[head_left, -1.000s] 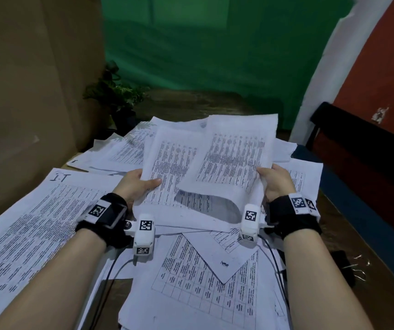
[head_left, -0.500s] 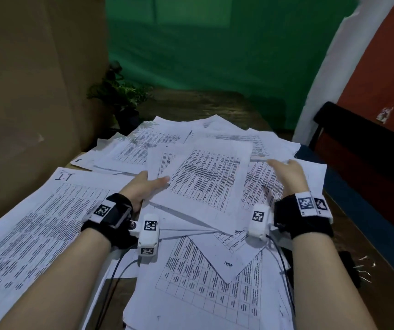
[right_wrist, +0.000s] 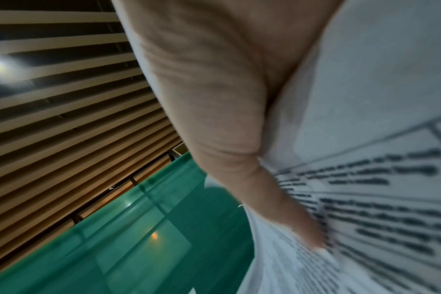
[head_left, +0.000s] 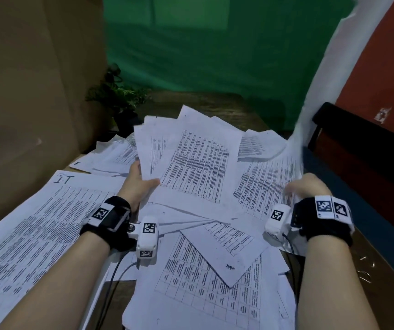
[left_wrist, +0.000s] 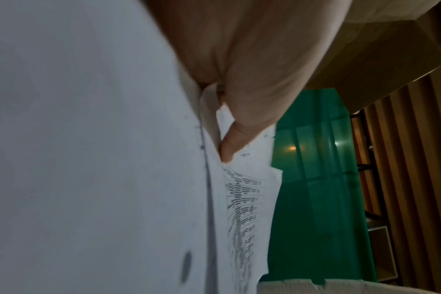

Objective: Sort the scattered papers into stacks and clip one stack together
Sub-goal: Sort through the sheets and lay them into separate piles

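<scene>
Printed sheets lie scattered and overlapping over the table [head_left: 382, 277]. My left hand [head_left: 141, 184] grips a small bundle of sheets [head_left: 191, 167] by its left edge and holds it tilted up above the pile. In the left wrist view the thumb [left_wrist: 239, 135] lies on top of this bundle [left_wrist: 249, 189]. My right hand [head_left: 305, 189] is blurred at the right edge of a printed sheet [head_left: 262, 184]. Its thumb [right_wrist: 277, 199] lies on that sheet [right_wrist: 378, 208], which bends at the hand; the fingers are hidden.
Large sheets marked "I.T" [head_left: 65, 179] cover the left side. A potted plant [head_left: 117, 98] stands at the far left beside a cardboard wall [head_left: 24, 91]. Several small metal clips [head_left: 365, 270] lie on bare wood at the right. A dark bench [head_left: 358, 148] borders the right edge.
The left hand has lifted its bundle up again and tilted it. The right hand has drawn back from the far papers to the right sheet's edge.
</scene>
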